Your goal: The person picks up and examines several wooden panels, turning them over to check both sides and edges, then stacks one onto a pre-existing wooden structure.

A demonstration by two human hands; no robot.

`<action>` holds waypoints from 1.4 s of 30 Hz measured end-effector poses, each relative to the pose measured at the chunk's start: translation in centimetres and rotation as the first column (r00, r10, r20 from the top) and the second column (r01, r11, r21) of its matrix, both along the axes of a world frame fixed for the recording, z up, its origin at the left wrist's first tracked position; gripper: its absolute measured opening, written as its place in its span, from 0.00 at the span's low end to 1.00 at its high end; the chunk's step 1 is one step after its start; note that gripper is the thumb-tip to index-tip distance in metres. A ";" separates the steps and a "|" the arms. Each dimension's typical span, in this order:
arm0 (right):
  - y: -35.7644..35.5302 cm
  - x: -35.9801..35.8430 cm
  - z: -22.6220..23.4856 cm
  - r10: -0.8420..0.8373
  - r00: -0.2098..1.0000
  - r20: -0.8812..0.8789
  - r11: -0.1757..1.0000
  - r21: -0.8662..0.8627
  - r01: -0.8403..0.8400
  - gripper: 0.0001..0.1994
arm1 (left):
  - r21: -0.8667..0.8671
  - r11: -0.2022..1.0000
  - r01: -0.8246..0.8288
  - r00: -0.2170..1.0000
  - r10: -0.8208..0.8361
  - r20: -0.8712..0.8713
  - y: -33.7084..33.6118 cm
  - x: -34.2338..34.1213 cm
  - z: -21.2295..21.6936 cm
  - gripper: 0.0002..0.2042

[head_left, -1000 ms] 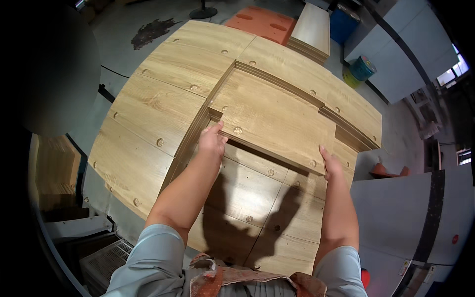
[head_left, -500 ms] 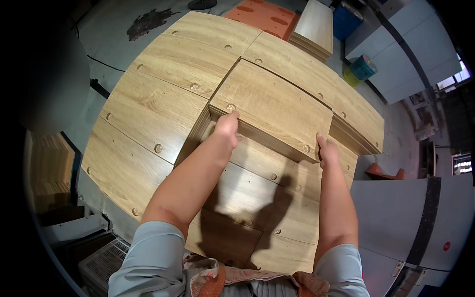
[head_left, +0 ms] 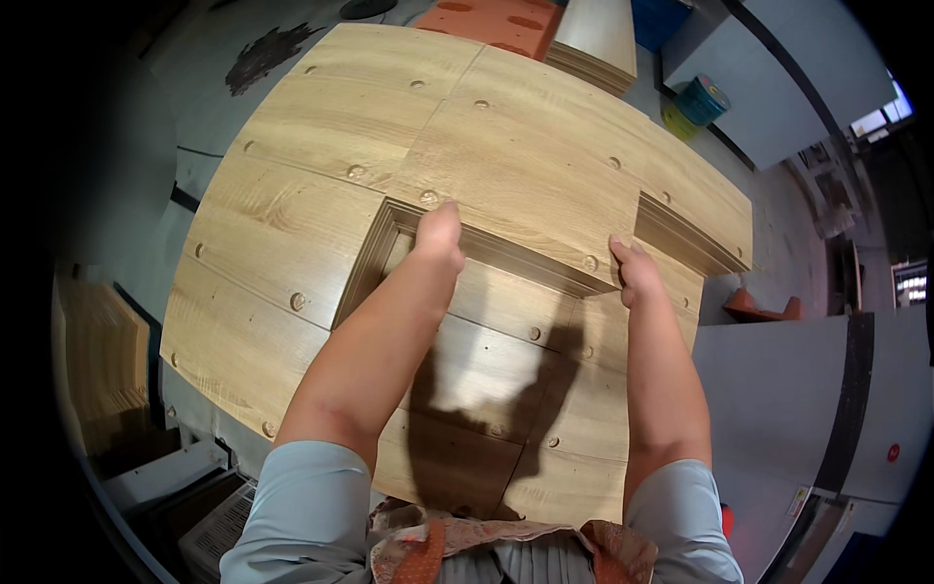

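oak-grain rectangular wooden panel (head_left: pixel 525 180) has slid farther from the person across the stacked boards (head_left: pixel 282 243); left hand (head_left: pixel 440 232) and right hand (head_left: pixel 632 268) fingers curl over its near edge.

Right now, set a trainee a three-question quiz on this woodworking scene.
1. True or false: both hands grip the near edge of the light oak-grain rectangular wooden panel.
2. Which hand sits nearer the panel's corner: A) left hand B) right hand?
3. Fill in: behind the panel stack lies an ______ coloured flat plastic sheet with oval dimples.

Key: 1 true; 2 B, the right hand is at the near right corner, while the left hand grips further along the edge; 3 orange.
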State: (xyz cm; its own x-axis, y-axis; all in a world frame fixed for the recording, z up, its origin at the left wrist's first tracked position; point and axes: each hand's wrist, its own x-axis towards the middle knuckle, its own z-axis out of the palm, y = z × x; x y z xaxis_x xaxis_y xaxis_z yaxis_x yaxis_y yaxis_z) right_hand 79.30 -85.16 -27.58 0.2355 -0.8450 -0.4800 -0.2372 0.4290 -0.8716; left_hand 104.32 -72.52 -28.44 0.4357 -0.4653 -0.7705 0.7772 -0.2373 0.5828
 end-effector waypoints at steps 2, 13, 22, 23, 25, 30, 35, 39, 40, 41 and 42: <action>0.5 0.4 0.5 -0.018 1.000 0.000 1.000 -0.011 0.018 0.25 | 0.060 0.997 -0.055 0.998 0.055 -0.002 -0.4 -0.1 0.1 0.25; 1.8 -3.3 -3.2 0.048 0.917 0.395 0.998 0.005 -0.055 0.30 | 0.085 0.995 0.046 0.996 -0.052 0.073 -0.4 0.4 0.1 0.22; 2.7 -3.5 -1.3 0.244 0.775 -0.583 0.823 -0.297 -0.483 0.22 | 0.110 0.984 0.141 0.986 -0.149 0.071 -0.6 1.5 -0.6 0.22; 2.8 -3.2 -1.1 0.233 0.747 -0.623 0.808 -0.303 -0.505 0.22 | 0.110 0.984 0.142 0.986 -0.150 0.069 -0.5 1.7 -0.8 0.21; 2.6 -3.4 -2.1 0.207 0.745 -0.635 0.807 -0.320 -0.497 0.21 | 0.112 0.982 0.153 0.984 -0.162 0.072 -0.6 1.6 -0.5 0.21; 2.9 -3.9 -3.1 0.181 0.784 -0.593 0.826 -0.342 -0.449 0.24 | 0.028 0.984 0.175 0.983 -0.177 0.049 -0.5 1.4 0.1 0.22; 10.7 -6.1 -4.9 0.201 0.870 -0.450 0.889 -0.289 -0.355 0.27 | 0.055 0.981 0.188 0.971 -0.194 0.140 0.1 2.8 -1.9 0.28; 24.2 -13.6 -8.4 0.522 0.746 -0.413 0.832 0.056 -0.552 0.24 | -0.185 0.951 0.246 0.968 -0.232 0.096 6.0 1.0 -3.7 0.37; 27.1 -14.7 -6.4 0.658 0.620 -0.427 0.740 0.215 -0.638 0.25 | -0.279 0.927 0.249 0.967 -0.251 0.029 8.6 0.6 -5.3 0.38; 30.1 -17.1 -6.4 0.660 0.645 -0.384 0.736 0.161 -0.658 0.23 | -0.360 0.861 0.359 0.920 -0.391 -0.016 11.1 -0.9 -6.6 0.37; 32.2 -18.8 -6.1 0.710 0.610 -0.351 0.698 0.243 -0.673 0.21 | -0.643 0.714 0.278 0.846 -0.499 -0.188 15.1 -1.7 -11.1 0.35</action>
State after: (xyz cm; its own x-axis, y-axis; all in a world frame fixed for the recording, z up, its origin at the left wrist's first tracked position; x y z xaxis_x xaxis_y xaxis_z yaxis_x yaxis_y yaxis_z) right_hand 60.50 -52.98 -33.70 0.5121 -0.4654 -0.7219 -0.7976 0.0540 -0.6007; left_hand 102.64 -57.45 -39.59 -0.1111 -0.9284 -0.3547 0.8569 -0.2702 0.4390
